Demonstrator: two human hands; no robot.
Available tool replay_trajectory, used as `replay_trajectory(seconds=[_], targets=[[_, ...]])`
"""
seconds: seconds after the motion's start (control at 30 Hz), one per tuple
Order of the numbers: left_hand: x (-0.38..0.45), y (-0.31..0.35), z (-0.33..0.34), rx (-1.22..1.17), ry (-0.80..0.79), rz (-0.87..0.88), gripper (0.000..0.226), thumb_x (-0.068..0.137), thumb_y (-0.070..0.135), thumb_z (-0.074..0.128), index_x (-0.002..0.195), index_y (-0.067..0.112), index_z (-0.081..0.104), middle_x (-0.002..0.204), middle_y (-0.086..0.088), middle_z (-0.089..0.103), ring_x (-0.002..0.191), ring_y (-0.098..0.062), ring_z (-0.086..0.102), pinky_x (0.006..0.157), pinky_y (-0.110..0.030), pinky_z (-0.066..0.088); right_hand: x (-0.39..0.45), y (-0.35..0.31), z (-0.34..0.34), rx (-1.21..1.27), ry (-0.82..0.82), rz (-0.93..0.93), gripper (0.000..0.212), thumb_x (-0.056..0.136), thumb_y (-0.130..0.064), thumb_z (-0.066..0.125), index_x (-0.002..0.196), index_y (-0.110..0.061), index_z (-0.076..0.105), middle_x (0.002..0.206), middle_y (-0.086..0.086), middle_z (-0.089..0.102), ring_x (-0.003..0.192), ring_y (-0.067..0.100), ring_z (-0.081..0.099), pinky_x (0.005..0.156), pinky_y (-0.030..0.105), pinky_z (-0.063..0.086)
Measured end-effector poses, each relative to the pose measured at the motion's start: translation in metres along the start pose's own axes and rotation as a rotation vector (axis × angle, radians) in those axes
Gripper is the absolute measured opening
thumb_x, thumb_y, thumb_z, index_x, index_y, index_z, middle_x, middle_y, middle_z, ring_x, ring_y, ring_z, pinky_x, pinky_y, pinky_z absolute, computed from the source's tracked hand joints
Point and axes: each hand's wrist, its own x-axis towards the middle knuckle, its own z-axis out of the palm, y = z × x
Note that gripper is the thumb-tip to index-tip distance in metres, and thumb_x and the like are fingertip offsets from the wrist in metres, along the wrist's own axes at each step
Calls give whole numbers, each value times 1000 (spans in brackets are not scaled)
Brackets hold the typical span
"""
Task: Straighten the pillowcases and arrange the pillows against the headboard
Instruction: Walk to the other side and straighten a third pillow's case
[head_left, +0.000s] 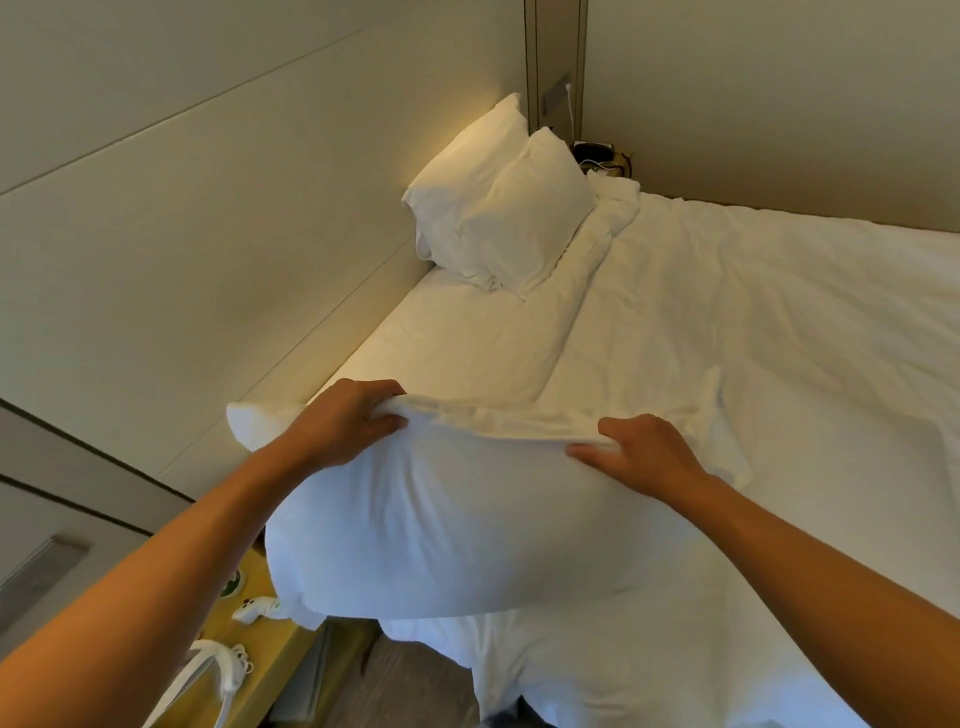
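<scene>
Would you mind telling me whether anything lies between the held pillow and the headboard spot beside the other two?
Nothing visible does. Both hands, left hand and right hand, grip the pillow; bare sheet runs to the two pillows at the headboard.

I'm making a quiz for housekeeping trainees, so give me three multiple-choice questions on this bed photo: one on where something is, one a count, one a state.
1. Where are the two finished pillows?
A. propped at the headboard's far end
B. on the floor
C. on the bedside shelf

2. How many pillows show in all?
A. one
B. three
C. five

3. How is the near pillow held?
A. lying untouched
B. by one hand only
C. both hands pinch its top edge

Answers:
1 A, they lean on the headboard near the far corner.
2 B, two propped plus one in hand.
3 C, the left hand and right hand each have a grip on the pillowcase hem.
</scene>
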Motion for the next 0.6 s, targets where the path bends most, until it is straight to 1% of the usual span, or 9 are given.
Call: replay_trajectory(seconds=[0.07,0.1,0.2,0.27,0.33,0.4,0.5,0.53,0.6], targets=[[3,-6,1,62,22,-11,15,95,34,68,106,24,68,88,4,73,74,-17,65,68,-36,56,0,-6,-8,28,13,-3,69,74,-101,31,68,-34,45,60,-14,50,57,15,50,50,17,30],[4,-9,1,79,34,-11,14,95,34,68,105,24,68,87,3,73,73,-19,65,66,-36,55,1,-9,-11,45,14,1,69,74,-101,32,65,-33,43,58,-14,49,55,14,50,50,18,30],[8,-17,3,98,85,-14,11,97,33,66,101,23,67,82,3,72,70,-21,64,62,-32,50,5,-19,-24,90,-12,20,64,74,-99,39,62,-36,45,57,-15,52,54,5,53,50,20,32],[13,-19,5,122,134,-20,11,97,32,65,100,21,66,81,1,72,69,-23,64,61,-30,49,11,-25,-37,113,-38,52,63,74,-96,48,63,-33,51,59,-12,57,57,5,56,51,24,35],[19,-19,9,126,166,-47,11,97,32,65,99,21,64,80,1,71,69,-24,64,63,-33,52,19,-28,-56,132,-32,72,65,74,-91,53,59,-28,48,58,-8,55,58,6,55,52,29,35],[23,-20,17,111,155,-79,9,95,33,65,97,24,62,80,1,70,71,-25,63,63,-35,51,23,-28,-74,122,-50,74,63,76,-87,57,56,-29,43,58,-7,51,58,7,52,53,29,33],[24,-23,38,54,103,-125,8,95,31,65,92,24,60,80,1,69,74,-27,64,62,-36,49,12,-26,-74,81,-171,94,56,80,-82,59,62,-31,47,65,-7,55,62,10,55,56,28,37],[23,-26,46,40,99,-137,9,95,30,64,91,23,59,79,1,68,75,-27,64,61,-35,47,7,-26,-69,61,-194,101,54,82,-79,61,64,-30,48,66,-6,57,63,12,56,56,30,37],[22,-31,59,36,102,-151,11,96,27,63,89,20,59,79,0,66,75,-28,63,60,-34,44,1,-25,-57,17,-221,106,46,85,-72,66,69,-32,50,69,-7,59,63,11,56,54,28,36]])
